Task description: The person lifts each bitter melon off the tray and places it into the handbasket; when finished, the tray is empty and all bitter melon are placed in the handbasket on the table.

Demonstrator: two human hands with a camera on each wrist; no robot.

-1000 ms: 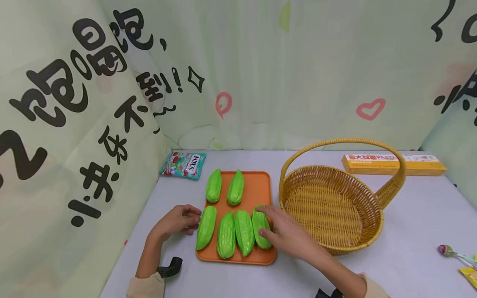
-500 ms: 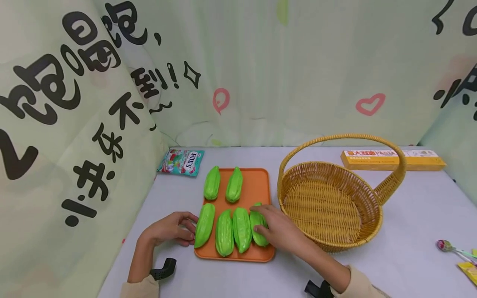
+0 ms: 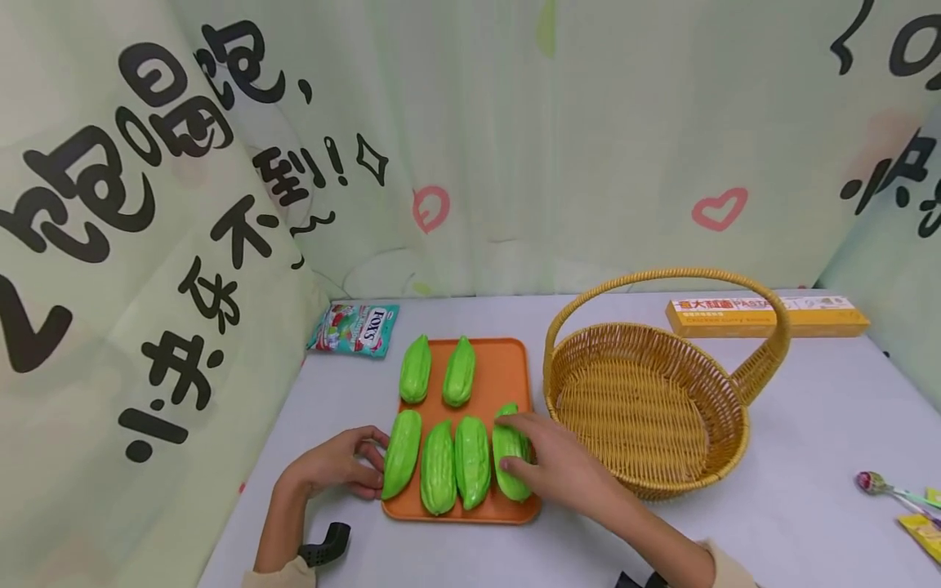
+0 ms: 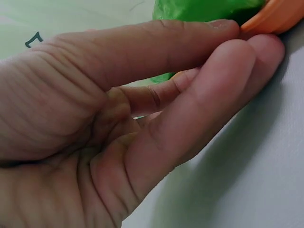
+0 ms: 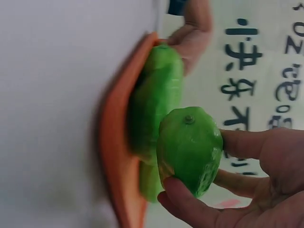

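An orange tray point(image 3: 500, 367) lies on the table with several ridged green bitter melons on it, two at the back and the others in a front row. My right hand point(image 3: 562, 457) holds the rightmost bitter melon point(image 5: 190, 149) of the front row, thumb on one side and fingers on the other. At the tray's left edge, my left hand point(image 3: 341, 464) pinches the rim between thumb and fingers, beside the leftmost front bitter melon point(image 3: 402, 454). The left wrist view shows those fingertips point(image 4: 228, 61) close at the orange rim.
Right of the tray stands a wicker basket point(image 3: 639, 408) with a tall arched handle. Behind it lies a yellow pasta box point(image 3: 768, 317). A teal candy bag point(image 3: 354, 329) is at the back left. A lollipop point(image 3: 871, 483) and a yellow packet point(image 3: 922, 535) lie at the far right.
My left hand has shifted a little toward the near side along the tray's left edge. My right hand stays at the same bitter melon. The head view has shifted slightly.
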